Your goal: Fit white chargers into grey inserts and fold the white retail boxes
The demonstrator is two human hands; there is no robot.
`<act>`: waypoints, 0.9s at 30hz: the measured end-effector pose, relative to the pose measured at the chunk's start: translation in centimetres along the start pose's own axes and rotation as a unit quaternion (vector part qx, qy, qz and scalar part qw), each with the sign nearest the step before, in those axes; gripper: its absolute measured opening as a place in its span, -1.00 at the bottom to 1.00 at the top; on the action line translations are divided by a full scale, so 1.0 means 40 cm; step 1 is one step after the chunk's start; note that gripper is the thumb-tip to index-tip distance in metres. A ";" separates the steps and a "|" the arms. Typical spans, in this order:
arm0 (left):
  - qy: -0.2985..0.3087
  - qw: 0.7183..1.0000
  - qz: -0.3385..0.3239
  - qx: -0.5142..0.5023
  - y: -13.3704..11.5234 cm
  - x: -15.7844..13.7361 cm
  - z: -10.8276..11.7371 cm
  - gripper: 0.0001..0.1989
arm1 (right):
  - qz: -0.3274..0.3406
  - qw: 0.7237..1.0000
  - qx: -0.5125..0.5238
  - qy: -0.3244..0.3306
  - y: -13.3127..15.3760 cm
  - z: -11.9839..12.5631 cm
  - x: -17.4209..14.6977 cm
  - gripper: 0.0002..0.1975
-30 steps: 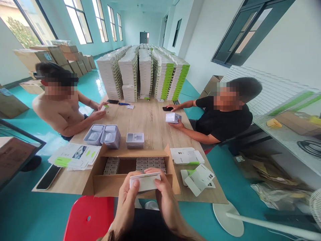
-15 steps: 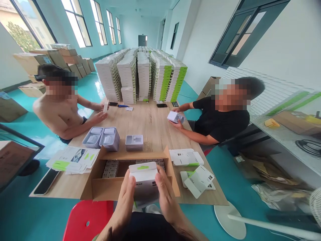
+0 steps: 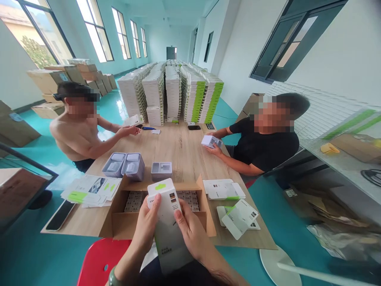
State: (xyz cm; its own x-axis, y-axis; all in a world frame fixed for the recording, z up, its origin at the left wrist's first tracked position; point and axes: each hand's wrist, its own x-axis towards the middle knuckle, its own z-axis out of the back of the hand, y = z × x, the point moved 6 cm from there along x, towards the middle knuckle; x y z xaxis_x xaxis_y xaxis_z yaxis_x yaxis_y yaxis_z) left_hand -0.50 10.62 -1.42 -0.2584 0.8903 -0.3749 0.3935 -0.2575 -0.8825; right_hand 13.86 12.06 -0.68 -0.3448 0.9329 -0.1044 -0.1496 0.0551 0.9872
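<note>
Between my two hands is a white and green packaging box with a hang tab at its top, tilted so its printed face shows. My left hand grips its left edge, thumb on the front near the tab. On the right edge, my right hand holds it with the thumb across the face. Just beyond the hands stands an open cardboard carton with rows of small white pieces inside. Flat printed box sleeves lie left of the carton, and more printed cards lie to its right.
Plastic trays are stacked beyond the carton, with a smaller tray stack beside them. A phone rests at the table's left corner. Two co-workers sit at either side; the right one holds a white box. Tall box stacks stand behind.
The box in my hands has turned from its top end toward me to show its long printed face. The left co-worker's hands have moved toward the table's far end, now with a white box.
</note>
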 end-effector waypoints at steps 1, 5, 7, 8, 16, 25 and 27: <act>0.014 1.000 0.007 -0.018 0.005 -0.004 0.000 -0.37 | -0.004 1.000 -0.002 -0.004 -0.012 -0.002 -0.004 -0.36; 0.085 0.996 0.001 0.028 0.063 -0.025 0.002 -0.37 | 0.008 0.997 -0.008 -0.080 -0.028 0.007 -0.009 -0.36; 0.086 0.992 -0.016 0.088 0.092 -0.031 0.012 -0.38 | 0.017 0.997 -0.015 -0.080 -0.020 0.004 -0.010 -0.34; 0.073 0.991 -0.028 0.112 0.098 -0.032 0.018 -0.39 | 0.018 0.997 -0.013 -0.069 -0.014 0.001 -0.011 -0.34; 0.153 0.982 0.045 0.095 0.038 -0.062 0.004 -0.38 | 0.063 0.987 -0.095 -0.109 0.066 0.110 0.025 -0.42; 0.163 0.976 0.067 0.132 0.029 -0.074 0.013 -0.41 | 0.052 0.998 0.002 -0.021 0.081 0.102 0.067 -0.59; 0.159 0.975 0.070 0.136 0.030 -0.070 0.018 -0.37 | 0.047 0.998 -0.010 -0.030 0.060 0.100 0.072 -0.57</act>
State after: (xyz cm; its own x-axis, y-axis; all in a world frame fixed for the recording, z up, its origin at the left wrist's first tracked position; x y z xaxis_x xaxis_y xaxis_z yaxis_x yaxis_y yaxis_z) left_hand 0.07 7.52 -1.64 0.0851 0.8998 -0.4278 0.1456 -0.4360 -0.8881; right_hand 16.21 16.28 1.86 -0.3028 0.9531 -0.0034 -0.1383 -0.0404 0.9896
